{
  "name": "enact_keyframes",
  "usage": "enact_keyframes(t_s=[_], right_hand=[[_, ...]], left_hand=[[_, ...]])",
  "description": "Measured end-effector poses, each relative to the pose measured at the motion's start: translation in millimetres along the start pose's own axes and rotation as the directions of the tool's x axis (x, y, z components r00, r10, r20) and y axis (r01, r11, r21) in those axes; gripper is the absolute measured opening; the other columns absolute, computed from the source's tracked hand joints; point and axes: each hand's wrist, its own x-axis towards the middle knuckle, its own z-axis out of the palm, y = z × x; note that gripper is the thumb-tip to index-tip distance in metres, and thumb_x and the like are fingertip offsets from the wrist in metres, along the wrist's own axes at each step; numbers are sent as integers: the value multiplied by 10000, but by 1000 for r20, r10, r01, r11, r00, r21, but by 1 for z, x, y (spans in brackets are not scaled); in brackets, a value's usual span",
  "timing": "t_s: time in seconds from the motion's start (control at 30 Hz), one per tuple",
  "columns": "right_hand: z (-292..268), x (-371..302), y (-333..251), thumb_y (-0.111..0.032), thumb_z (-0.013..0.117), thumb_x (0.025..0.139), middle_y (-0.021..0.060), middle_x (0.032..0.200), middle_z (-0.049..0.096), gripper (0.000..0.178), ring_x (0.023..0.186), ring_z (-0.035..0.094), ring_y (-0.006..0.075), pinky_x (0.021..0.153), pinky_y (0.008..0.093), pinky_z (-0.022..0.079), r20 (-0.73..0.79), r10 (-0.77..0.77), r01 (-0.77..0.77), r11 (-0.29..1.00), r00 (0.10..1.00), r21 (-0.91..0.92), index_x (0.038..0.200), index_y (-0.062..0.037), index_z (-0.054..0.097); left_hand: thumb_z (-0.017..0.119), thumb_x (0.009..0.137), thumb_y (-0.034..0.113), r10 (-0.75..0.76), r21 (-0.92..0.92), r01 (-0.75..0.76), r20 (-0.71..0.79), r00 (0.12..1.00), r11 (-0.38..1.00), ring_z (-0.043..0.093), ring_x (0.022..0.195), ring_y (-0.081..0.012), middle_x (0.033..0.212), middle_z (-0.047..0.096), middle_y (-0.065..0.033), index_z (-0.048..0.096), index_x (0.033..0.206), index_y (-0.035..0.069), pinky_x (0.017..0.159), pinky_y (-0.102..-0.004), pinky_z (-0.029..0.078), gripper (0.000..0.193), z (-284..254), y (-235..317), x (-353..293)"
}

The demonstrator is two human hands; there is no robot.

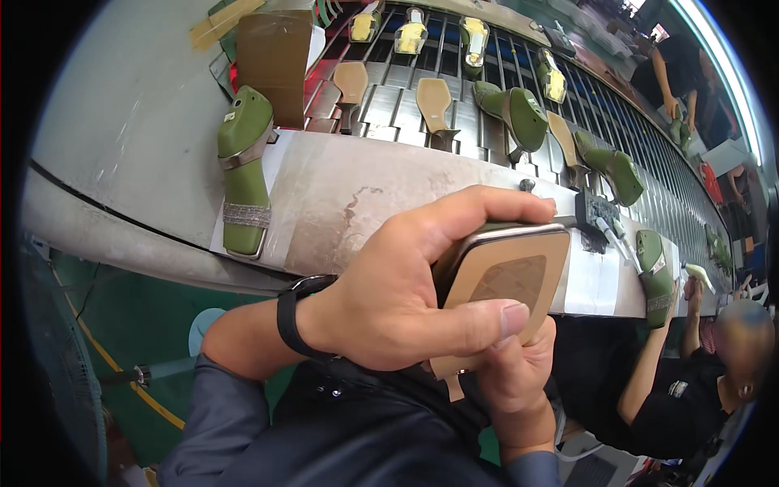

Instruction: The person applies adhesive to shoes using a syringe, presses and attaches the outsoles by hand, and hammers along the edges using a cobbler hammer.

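A shoe (466, 286), tan sole facing me, is gripped in both my hands over the bench's front edge. A darker textured patch marks the front of its sole, and a narrow tan end sticks out below. My left hand (414, 288) curls round the toe end, fingers over the far side and thumb across the sole. My right hand (517, 365) closes on the shoe lower down, its thumb by the left thumb. Most of the shoe's upper is hidden. Left of my hands, a green shoe last (245, 185) with sparkly straps lies on the bench.
Behind the bench (324, 191), a slatted conveyor (398, 105) carries tan heeled soles (434, 104) and green lasts (527, 120). Brushes (617, 238) stand by a dark holder at right. Another person (677, 398) there holds a green last (656, 280). A brown board (272, 65) stands back left.
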Motion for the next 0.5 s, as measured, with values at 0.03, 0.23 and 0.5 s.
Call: enact_keyframes(t_s=[0.03,0.23,0.5], right_hand=[[2,0,-1,-111,594,1046,95,959,754,232,819,672,126,703,282,537,-31,14,-13,999,999,29,1069,76,728],[11,5,-6,-104,617,1029,107,965,755,200,853,683,135,728,307,551,-99,-10,9,1000,995,-9,1032,66,723],[18,1,1,-76,674,996,65,719,712,168,615,652,135,581,277,504,32,-58,62,987,998,-150,854,-2,724]], left_hand=[[710,937,168,23,19,-24,37,999,1000,559,1357,-265,1562,474,-245,448,1487,-97,1132,-389,453,664,-2,-1,1],[492,1063,188,13,-2,-13,17,1000,1000,548,1373,-274,1531,509,-261,490,1458,-112,1146,-404,437,496,-4,0,1],[651,987,55,-28,185,53,-138,990,981,701,1167,-279,1205,718,-280,674,1124,-71,1007,-389,558,187,-5,28,-5]])
